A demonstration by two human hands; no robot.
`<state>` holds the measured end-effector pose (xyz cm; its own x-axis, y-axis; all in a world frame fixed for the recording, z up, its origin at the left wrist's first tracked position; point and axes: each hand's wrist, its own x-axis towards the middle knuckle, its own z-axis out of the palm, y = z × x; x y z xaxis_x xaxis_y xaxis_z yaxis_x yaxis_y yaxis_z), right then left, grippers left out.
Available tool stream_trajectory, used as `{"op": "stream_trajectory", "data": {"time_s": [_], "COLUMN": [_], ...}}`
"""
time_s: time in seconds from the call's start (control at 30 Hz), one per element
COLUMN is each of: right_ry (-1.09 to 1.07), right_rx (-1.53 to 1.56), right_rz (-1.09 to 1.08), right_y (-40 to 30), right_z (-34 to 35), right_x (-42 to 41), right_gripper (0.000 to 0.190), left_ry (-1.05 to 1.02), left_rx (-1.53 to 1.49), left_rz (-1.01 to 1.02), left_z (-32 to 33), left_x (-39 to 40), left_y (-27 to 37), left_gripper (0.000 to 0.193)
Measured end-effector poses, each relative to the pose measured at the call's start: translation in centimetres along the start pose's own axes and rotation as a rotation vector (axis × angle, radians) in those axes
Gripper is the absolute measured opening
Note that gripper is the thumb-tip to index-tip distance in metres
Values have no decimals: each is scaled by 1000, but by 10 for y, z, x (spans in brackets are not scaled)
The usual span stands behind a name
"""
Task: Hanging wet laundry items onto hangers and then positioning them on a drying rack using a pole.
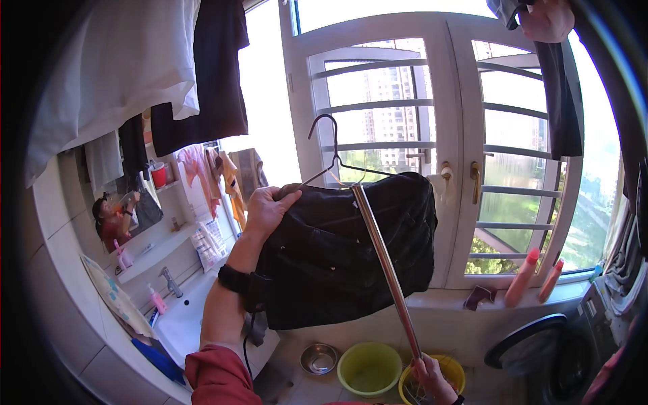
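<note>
My left hand [269,210] grips the upper left corner of a dark garment [329,258], together with the shoulder of a dark clothes hanger [336,162]. The garment hangs in front of me, and the hanger's hook points up. My right hand [434,377], low in the view, is closed around the lower end of a shiny metal pole [390,263]. The pole slants up across the front of the garment. Its top, with a thin wire hook, is close to the hanger; whether they touch I cannot tell.
White and black clothes [121,66] hang overhead at left, above a washbasin [190,309] and mirror. Barred windows [379,106] stand ahead. Below are a metal bowl [319,358], a green basin [369,369] and a yellow basin [455,367]. An open washer door [526,344] is at right.
</note>
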<state>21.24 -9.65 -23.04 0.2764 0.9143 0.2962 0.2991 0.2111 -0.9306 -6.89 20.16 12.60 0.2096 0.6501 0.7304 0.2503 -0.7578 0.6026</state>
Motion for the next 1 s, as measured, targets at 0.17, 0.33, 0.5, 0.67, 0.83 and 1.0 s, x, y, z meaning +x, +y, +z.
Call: {"op": "stream_trajectory", "data": {"time_s": [0.17,0.33,0.5,0.67,0.83,1.0], "right_ry": [74,129,118,-198,135,167], "right_rx": [-187,-97,-164,-444,42,97], "right_rz": [-190,-75,-17,26,24,62], "right_y": [21,19,25,53,14,22], "right_z": [-3,18,46,79,108,122], "right_x": [16,21,10,0,31,39], "right_gripper": [26,28,19,43,33,34], "left_ry": [-84,-170,-184,-196,-239,-275], "left_rx": [-157,-233,-262,-214,-269,-217], "left_rz": [-21,-56,-16,6,0,-5], "left_z": [15,10,-10,-26,-32,-29], "left_x": [9,18,34,42,46,53], "left_y": [4,-5,-23,-36,-50,-64], "left_gripper": [26,25,25,25,25,25]}}
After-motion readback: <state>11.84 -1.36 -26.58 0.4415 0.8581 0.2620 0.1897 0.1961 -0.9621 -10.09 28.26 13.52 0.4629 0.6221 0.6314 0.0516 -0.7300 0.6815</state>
